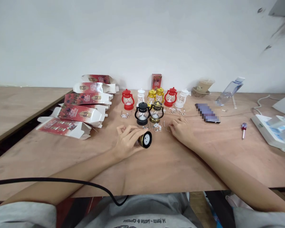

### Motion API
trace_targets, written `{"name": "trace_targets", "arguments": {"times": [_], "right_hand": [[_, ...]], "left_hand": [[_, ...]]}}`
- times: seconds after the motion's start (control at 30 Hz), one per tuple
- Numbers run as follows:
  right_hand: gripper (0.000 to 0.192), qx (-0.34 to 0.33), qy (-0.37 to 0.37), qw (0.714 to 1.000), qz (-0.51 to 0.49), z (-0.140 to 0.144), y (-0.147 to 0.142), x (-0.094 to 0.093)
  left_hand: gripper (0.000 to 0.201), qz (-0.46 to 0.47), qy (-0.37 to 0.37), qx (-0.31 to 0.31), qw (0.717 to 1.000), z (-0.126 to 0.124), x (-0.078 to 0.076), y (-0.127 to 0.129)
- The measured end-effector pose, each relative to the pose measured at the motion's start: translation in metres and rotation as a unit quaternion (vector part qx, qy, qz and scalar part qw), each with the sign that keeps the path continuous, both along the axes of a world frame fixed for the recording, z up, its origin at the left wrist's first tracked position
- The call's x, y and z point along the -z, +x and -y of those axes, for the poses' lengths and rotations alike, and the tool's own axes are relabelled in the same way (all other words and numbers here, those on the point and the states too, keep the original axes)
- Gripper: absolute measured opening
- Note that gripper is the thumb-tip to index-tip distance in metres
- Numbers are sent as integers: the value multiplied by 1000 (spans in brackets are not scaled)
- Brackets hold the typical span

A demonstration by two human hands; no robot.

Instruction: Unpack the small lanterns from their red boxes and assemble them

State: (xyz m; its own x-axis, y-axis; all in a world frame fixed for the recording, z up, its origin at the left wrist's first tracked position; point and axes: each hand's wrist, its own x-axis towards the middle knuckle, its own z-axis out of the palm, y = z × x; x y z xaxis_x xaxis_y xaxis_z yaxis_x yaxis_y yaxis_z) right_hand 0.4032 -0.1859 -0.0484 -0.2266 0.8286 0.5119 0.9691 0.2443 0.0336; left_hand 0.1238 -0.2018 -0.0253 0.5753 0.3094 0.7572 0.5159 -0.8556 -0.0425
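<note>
Head view, only one. Left hand (127,141) wrapped around a small black-and-gold lantern (145,139), lying on its side on the counter (156,167), white base disc facing the camera. Right hand (180,129) flat on the counter, fingers loosely spread, holding nothing as far as I can see; fingertips next to a thin wire hook (166,126) and some small white bits (157,127).

Risks, as I judge them:
- Tipped lantern is round, could roll off the grip toward the counter edge if the left hand loosens.
- Standing black lantern (142,113) and bronze lantern (156,112) sit just behind both hands; a careless wrist lift could knock them over, domino into the back row: red lantern (128,99), white lantern (141,96), two gold lanterns (156,95), second red lantern (170,97), second white lantern (181,98).
- Small loose parts near the right hand are easy to sweep away or lose.
- Black cable (61,181) crosses the left forearm; could snag.

Containers: five red printed cartons (82,103) lie flat at left, end flaps open; insides not visible, look collapsed. One red box (156,81) stands upright by the wall, shut. Tilted clear bottle (228,90) at right; contents can't tell. Screwdriver (243,128) well apart, right.
</note>
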Motion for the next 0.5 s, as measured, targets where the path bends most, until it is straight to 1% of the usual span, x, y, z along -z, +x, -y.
{"name": "trace_targets", "arguments": {"times": [0.07,0.13,0.2,0.27,0.37,0.43,0.5], "right_hand": [[16,-6,0,1000,-2,3,-4,-2],[16,-32,33,998,-31,11,-11,-6],[16,-88,83,989,-80,21,-22,-11],[13,-167,133,969,-125,34,-36,-17],[3,-270,182,936,-135,51,-55,-23],[6,-305,192,925,-122,57,-62,-23],[7,-315,189,923,-118,59,-66,-22]], "left_hand": [[40,-2,-4,-7,1000,0,1,0],[39,-5,-9,-6,1000,-1,1,0],[36,-8,-15,1,1000,-1,1,0],[34,-9,-20,10,1000,-1,-1,1],[32,-5,-13,21,1000,0,-3,2],[32,-9,-3,24,1000,1,-3,3],[32,-16,5,22,1000,2,-3,4]]}}
